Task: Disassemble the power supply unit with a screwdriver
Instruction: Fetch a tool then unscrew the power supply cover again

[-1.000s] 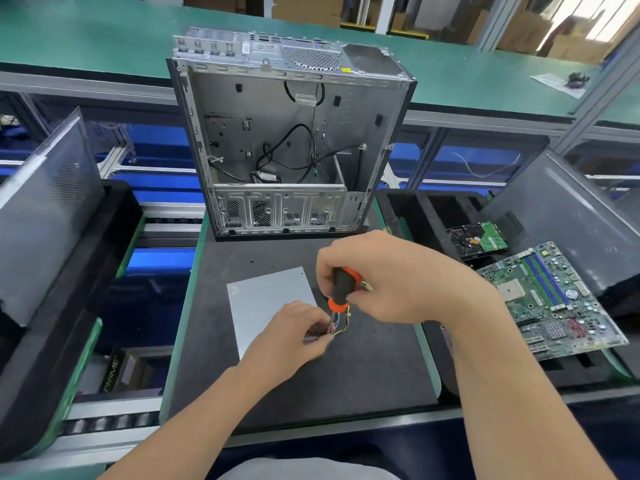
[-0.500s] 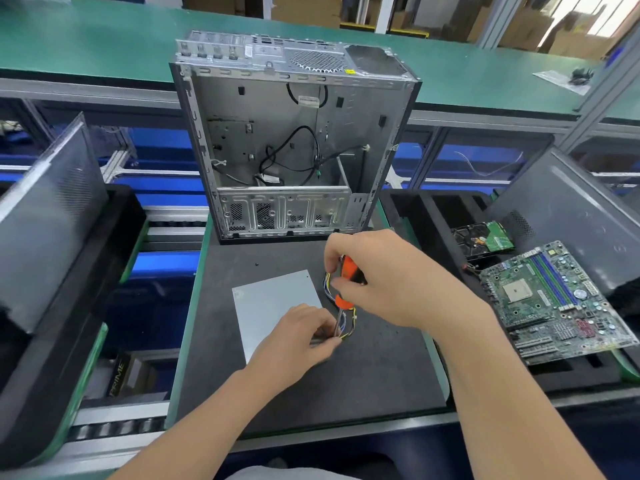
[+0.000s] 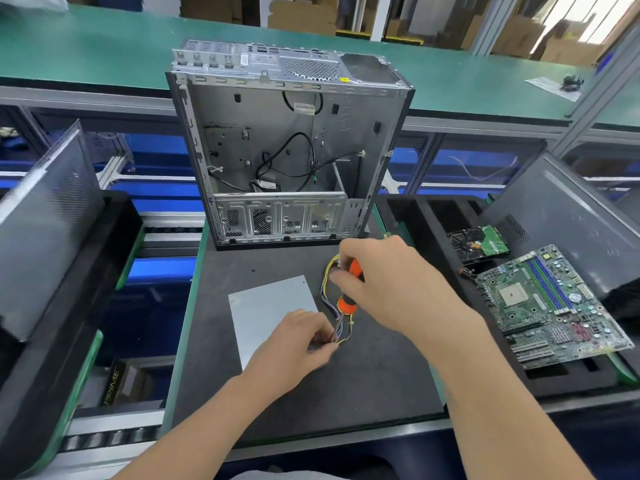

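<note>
While the power supply unit (image 3: 273, 317) lies flat on the black mat (image 3: 311, 403), grey cover upward, both hands work at its 3 o'clock edge. The left hand (image 3: 294, 344) has its fingers curled and pinches the multicoloured wire bundle (image 3: 325, 292) where it leaves the unit. The right hand (image 3: 391, 289) is closed around the orange-and-black handle of the screwdriver (image 3: 347, 305), which points down toward the left fingertips, beside the wires. The tip is hidden, so contact with a screw cannot be confirmed.

At 12 o'clock from the unit, an open computer case (image 3: 291, 150) stands upright on the mat, with black cables loose inside. At 3 o'clock, a motherboard (image 3: 550, 306) rests on a black foam tray (image 3: 571, 382). At 2 o'clock, a hard drive (image 3: 479, 242) sits in the same tray. A grey side panel (image 3: 41, 220) leans at 9 o'clock, and another panel (image 3: 568, 216) leans behind the motherboard.
</note>
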The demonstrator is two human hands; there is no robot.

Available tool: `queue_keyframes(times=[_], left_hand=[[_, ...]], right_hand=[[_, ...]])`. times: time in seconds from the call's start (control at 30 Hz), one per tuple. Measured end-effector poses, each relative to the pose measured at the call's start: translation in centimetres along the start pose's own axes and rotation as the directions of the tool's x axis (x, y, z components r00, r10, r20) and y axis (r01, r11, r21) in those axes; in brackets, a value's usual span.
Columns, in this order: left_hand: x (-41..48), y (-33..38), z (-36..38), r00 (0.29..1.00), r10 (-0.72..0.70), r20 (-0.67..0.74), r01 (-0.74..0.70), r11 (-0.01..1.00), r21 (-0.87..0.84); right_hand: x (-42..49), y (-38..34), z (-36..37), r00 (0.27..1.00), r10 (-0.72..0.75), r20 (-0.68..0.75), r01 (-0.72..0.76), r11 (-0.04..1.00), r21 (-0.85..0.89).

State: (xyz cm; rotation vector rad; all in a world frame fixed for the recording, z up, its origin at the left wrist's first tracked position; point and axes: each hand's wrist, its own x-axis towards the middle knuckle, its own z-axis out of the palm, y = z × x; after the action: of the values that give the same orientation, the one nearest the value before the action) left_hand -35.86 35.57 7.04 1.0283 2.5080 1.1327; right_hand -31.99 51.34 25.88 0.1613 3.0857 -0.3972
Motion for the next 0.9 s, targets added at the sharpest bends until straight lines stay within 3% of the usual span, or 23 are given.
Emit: queue_keyframes(times=[0.13,0.3,0.37,0.43,0.5,0.57,0.7,0.9], left_hand=[[0.0,-0.1,0.1,1.000,0.004,-0.011,-0.004,1.000,0.021],[0.0,0.1,0.2,0.999,0.028,-0.029,-0.026,0.999,0.040],[0.0,0.2,0.3,0.999,0.019,-0.031,-0.018,0.999,0.039],[0.0,0.2,0.3,1.000,0.008,-0.026,-0.008,0.999,0.037],[0.0,0.1,0.3,1.000,0.005,-0.018,-0.005,1.000,0.030],[-0.1,0.1,0.4,1.000,0.001,-0.012,-0.001,1.000,0.028],[-0.2,-0.2,0.5,1.000,0.000,-0.023,0.000,1.000,0.031],[-0.1,-0.2,0.3,0.999,0.031,-0.024,-0.030,0.999,0.040]], right_hand=[[-0.6,0.3,-1.0,0.950,-0.270,0.158,0.254,0.961,0.113],[-1.2,-0.1,-1.5,0.893,-0.378,0.242,0.355,0.925,0.137],[-1.3,-0.7,-0.9,0.942,-0.305,0.139,0.299,0.952,0.064],[-1.1,-1.1,0.0,0.996,-0.086,0.009,0.087,0.993,-0.075],[-0.5,-0.9,0.5,0.987,0.146,-0.070,-0.153,0.981,-0.122],[-0.1,-0.4,0.6,0.978,0.196,-0.072,-0.202,0.974,-0.097],[-0.1,0.0,0.0,0.998,-0.065,0.023,0.064,0.996,0.070],[-0.5,0.1,-1.1,0.914,-0.385,0.131,0.367,0.919,0.142]])
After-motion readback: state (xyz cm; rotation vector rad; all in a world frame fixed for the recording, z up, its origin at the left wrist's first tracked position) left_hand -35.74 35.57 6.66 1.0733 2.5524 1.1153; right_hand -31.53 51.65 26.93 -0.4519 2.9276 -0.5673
